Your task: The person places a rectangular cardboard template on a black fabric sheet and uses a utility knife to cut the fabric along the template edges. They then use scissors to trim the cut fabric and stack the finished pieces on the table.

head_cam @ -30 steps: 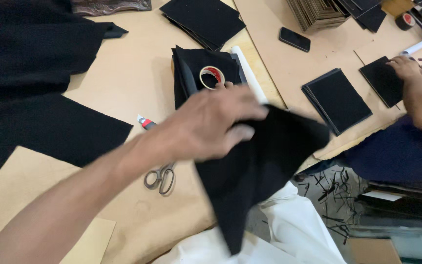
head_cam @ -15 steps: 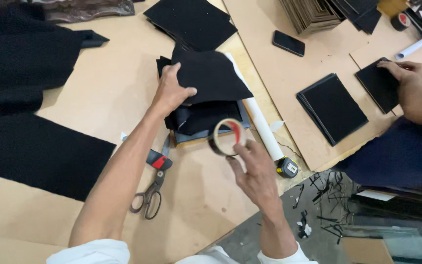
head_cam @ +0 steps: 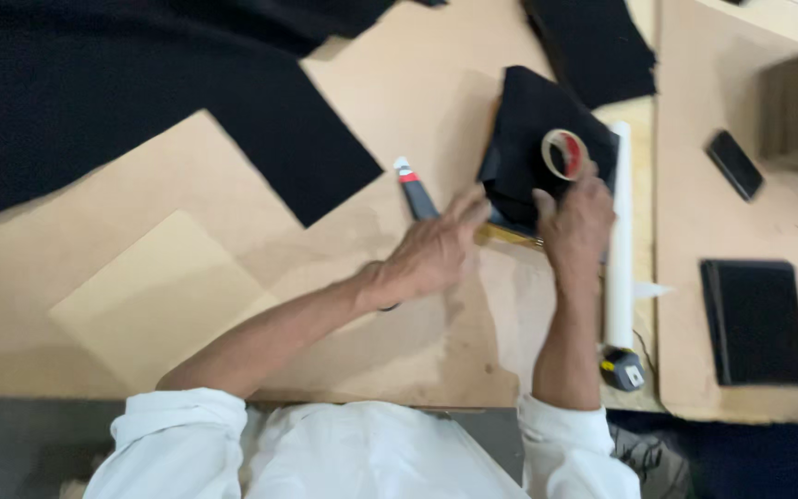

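Observation:
A folded pile of black fabric (head_cam: pixel 528 129) lies on the brown cardboard-covered table (head_cam: pixel 417 83). A roll of clear tape with a red core (head_cam: pixel 563 153) rests on top of the pile. My right hand (head_cam: pixel 576 226) is just below it, with thumb and fingertips closed on the roll's near edge. My left hand (head_cam: pixel 436 254) lies flat with fingers stretched out, its fingertips touching the pile's near left corner. A thin yellow strip (head_cam: pixel 510 237) shows under the pile between my hands.
A cutter with a red and white tip (head_cam: pixel 414 188) lies left of the pile. A white tube (head_cam: pixel 619 249) and a tape measure (head_cam: pixel 622 368) lie to the right. Further right are a phone (head_cam: pixel 734 164) and a black-covered board (head_cam: pixel 757 322). Large black cloth (head_cam: pixel 94 92) covers the far left.
My right hand has carried the tape roll from mid-air onto the top of the fabric pile. My left hand has slid from the pile's top to its near corner.

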Motion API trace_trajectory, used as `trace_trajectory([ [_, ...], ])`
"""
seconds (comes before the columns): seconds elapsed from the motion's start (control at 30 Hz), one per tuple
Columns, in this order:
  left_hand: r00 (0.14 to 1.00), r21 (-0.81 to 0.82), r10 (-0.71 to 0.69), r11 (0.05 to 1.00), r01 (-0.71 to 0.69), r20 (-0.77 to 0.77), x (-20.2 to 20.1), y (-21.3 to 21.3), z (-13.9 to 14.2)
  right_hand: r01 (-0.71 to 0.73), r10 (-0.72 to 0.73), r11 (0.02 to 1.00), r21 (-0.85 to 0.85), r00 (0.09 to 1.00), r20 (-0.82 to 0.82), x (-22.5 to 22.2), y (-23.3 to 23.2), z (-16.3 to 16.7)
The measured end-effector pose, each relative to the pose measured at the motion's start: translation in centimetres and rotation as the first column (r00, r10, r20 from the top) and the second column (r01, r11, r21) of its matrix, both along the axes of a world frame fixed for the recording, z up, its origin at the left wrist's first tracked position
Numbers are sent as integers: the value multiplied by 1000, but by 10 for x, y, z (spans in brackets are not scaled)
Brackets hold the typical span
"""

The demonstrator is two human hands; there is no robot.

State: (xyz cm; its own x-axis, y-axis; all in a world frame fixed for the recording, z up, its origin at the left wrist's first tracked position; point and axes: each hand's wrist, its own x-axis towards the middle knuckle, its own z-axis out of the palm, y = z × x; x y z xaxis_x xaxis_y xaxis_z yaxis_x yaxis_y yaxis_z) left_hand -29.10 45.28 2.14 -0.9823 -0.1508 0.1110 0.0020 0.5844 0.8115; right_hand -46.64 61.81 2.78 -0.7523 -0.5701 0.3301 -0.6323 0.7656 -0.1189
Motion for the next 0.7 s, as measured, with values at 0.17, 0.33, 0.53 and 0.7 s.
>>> trace_trajectory([
  [0.17,994,53,-77,996,73,74,164,-7,-7,-182,222,920,-346,972,77,109,2,25],
  [0.33,828,153,537,815,-558,163,264,-49,9,-272,419,896,-351,779,466,200,-49,15],
  [0.53,519,-37,838,521,-853,-167,333,-76,8,-423,546,835,-352,713,439,253,-72,9],
  [0.7,454,-130,865,435,-891,-212,375,-107,-9,-411,495,869,-277,711,499,277,-83,7],
])
